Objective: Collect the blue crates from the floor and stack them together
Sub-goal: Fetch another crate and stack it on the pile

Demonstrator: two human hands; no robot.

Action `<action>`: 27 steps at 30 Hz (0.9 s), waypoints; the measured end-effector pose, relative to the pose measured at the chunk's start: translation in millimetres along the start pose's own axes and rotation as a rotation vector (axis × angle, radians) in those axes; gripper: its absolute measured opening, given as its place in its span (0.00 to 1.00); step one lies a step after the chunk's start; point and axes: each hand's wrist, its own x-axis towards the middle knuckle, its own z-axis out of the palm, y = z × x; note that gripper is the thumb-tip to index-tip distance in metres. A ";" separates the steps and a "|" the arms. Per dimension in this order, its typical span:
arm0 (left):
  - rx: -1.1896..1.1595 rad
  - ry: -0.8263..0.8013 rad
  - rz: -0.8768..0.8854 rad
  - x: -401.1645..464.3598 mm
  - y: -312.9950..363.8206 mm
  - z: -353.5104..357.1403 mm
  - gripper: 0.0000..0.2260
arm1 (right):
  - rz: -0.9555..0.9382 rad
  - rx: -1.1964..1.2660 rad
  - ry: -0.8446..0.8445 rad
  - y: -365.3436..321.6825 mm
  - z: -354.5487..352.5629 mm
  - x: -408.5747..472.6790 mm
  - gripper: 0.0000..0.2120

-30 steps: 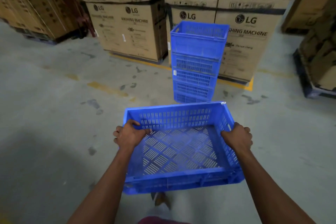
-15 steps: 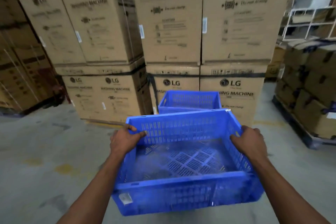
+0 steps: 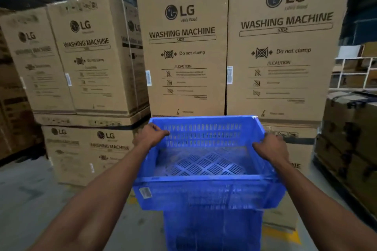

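Observation:
I hold an empty blue slatted crate (image 3: pixel 204 191) out in front of me at chest height. My left hand (image 3: pixel 152 135) grips its left rim near the far corner. My right hand (image 3: pixel 269 147) grips the right rim. Directly below the held crate stands the stack of blue crates (image 3: pixel 212 230), whose top is hidden behind the crate I hold. Whether the held crate touches the stack cannot be made out.
Tall cardboard washing machine boxes (image 3: pixel 183 53) rise just behind the stack, with more boxes (image 3: pixel 87 153) to the left. Strapped cartons on a pallet (image 3: pixel 350 149) stand at the right. Grey concrete floor (image 3: pixel 30 199) lies to my left.
I have walked up to the stack and raised the crate. The stack, earlier seen ahead of the crate, now sits directly under it, mostly hidden.

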 end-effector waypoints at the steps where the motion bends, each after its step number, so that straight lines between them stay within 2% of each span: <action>1: -0.005 -0.012 0.008 21.8 4.8 12.1 0.22 | -0.002 -0.003 0.010 -5.9 5.6 14.2 0.17; 5: -0.015 -0.042 0.067 101.8 4.8 63.7 0.22 | 0.042 -0.042 0.020 -16.0 44.1 57.6 0.16; 10: -0.020 -0.120 0.032 178.3 -8.5 117.8 0.23 | 0.132 -0.028 -0.013 -14.6 93.7 83.2 0.17; 13: -0.024 -0.171 0.041 210.5 -24.2 153.4 0.23 | 0.149 -0.058 -0.040 -9.5 120.8 94.3 0.27; 17: 0.020 -0.243 -0.002 227.3 -52.4 191.9 0.22 | 0.171 -0.107 -0.146 13.8 162.0 120.5 0.32; 20: 0.117 -0.286 0.023 243.3 -75.2 214.8 0.26 | 0.157 -0.117 -0.172 28.6 184.7 148.0 0.32; 22: 0.165 -0.307 0.036 256.6 -87.2 227.4 0.30 | 0.136 -0.179 -0.199 27.5 185.9 155.5 0.35; 24: 0.292 -0.315 0.105 242.7 -89.0 222.6 0.34 | 0.086 -0.267 -0.251 20.7 179.6 148.3 0.38; 27: 0.354 -0.303 0.306 185.0 -92.8 207.8 0.33 | -0.012 -0.308 -0.204 15.2 164.8 117.3 0.33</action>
